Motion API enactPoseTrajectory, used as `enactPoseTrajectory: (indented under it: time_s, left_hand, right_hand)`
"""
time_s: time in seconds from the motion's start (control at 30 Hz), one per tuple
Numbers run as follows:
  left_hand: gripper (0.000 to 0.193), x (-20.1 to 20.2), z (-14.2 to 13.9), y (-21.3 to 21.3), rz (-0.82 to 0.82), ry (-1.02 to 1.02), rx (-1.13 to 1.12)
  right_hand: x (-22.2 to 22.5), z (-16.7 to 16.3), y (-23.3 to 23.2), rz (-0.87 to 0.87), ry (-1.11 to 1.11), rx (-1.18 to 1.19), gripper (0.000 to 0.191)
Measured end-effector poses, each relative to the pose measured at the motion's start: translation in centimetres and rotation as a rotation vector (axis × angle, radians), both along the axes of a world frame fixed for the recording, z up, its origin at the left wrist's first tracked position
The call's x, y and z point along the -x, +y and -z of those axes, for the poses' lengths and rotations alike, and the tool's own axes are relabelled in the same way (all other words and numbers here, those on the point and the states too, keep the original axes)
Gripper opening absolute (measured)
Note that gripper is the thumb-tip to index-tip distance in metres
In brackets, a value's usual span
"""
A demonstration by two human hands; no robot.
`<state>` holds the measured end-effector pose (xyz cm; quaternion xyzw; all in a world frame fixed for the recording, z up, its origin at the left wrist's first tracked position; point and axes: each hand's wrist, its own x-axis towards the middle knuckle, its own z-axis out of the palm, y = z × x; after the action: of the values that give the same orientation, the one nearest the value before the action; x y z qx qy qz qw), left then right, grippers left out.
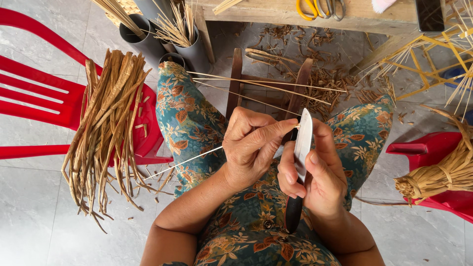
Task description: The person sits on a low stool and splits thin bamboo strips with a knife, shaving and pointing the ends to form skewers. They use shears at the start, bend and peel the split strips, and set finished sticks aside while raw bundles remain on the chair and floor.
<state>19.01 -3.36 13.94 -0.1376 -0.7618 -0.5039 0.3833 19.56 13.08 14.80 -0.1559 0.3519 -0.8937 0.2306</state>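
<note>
My left hand (253, 145) pinches a thin pale stick (185, 161) that runs from its fingers down to the left over my knee. My right hand (315, 172) grips a knife with a dark handle (294, 212) and a broad pale blade (302, 140) pointing up. The stick's tip meets the blade's edge near my left thumb and forefinger. Both hands are over my lap, which is covered by teal floral cloth (187, 118).
A pile of dried brown strips (106, 128) lies on a red plastic chair (44, 98) at left. Grey tubes with sticks (167, 34) stand behind. A wooden bench with scissors (320, 9) is at top. A tied straw bundle (438, 177) rests on a red stool at right. Shavings litter the tile floor.
</note>
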Motion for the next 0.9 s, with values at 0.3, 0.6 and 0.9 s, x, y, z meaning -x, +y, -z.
enactPoseTrajectory:
  time_s: [0.3,0.6,0.9]
  left_hand:
    - [0.026,-0.1,-0.4,0.0,0.03,-0.048,-0.022]
    - [0.025,0.5,-1.5,-1.8,0.111,-0.109,0.102]
    - [0.016,0.9,-1.6,-2.8,0.182,-0.219,0.08]
  right_hand:
    - [0.3,0.0,-0.3,0.024,0.014,-0.011,0.044]
    - [1.2,-0.2,-0.3,-0.017,-0.041,-0.002,0.044]
    - [2.2,0.9,-0.1,-0.115,-0.092,0.036,0.037]
